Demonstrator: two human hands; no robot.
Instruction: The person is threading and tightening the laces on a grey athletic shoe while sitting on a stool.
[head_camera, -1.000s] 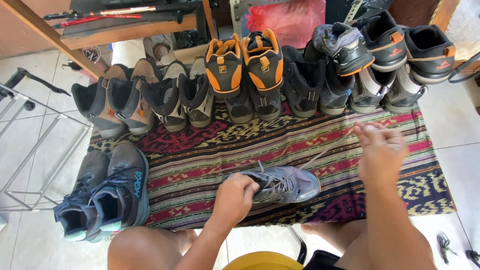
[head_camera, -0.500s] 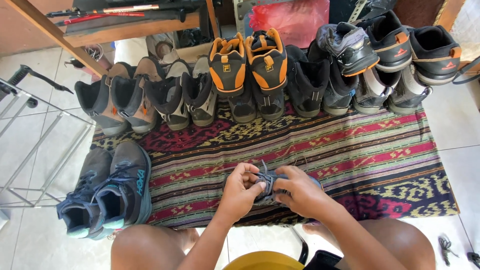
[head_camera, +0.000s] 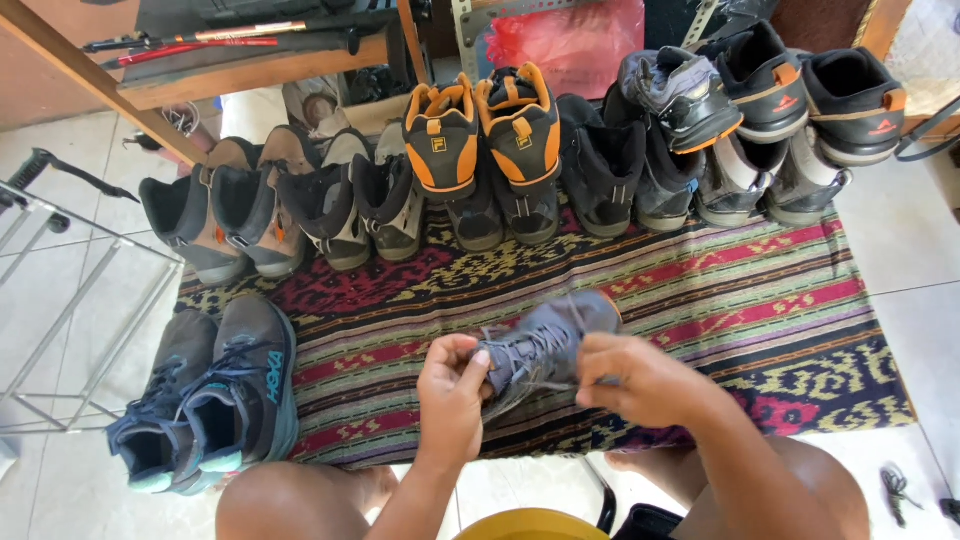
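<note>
Pale floor tiles (head_camera: 60, 250) carry a striped woven rug (head_camera: 760, 300), seen from above. Near the middle of the rug's near edge, both hands hold a grey shoe (head_camera: 545, 345) just above the weave. The shoe's long axis runs diagonally: toe toward the far right, heel toward the near left, laces facing up. Left hand (head_camera: 452, 395): its grip is closed on the shoe's heel end, fingers curled at the collar and the lowest laces. Right hand (head_camera: 640, 378): its grip is closed at the shoe's right flank, fingertips pinched where the laces lie; whether it has a lace or the upper between them cannot be told.

Along the rug's far edge stands a row of shoes, openings toward the viewer: tan-and-grey boots (head_camera: 225, 220) at the left, an orange-and-black pair (head_camera: 485, 135) in the middle stacked on darker shoes, black boots (head_camera: 610, 170) beside them, and grey shoes with orange trim (head_camera: 790, 90) at the far right. On the near left, half off the rug, rests a dark blue pair (head_camera: 215, 400), toes toward the viewer. A metal rack (head_camera: 90, 310) stands at the left, well apart from the hands. A red bag (head_camera: 575, 40) lies beyond the row.
</note>
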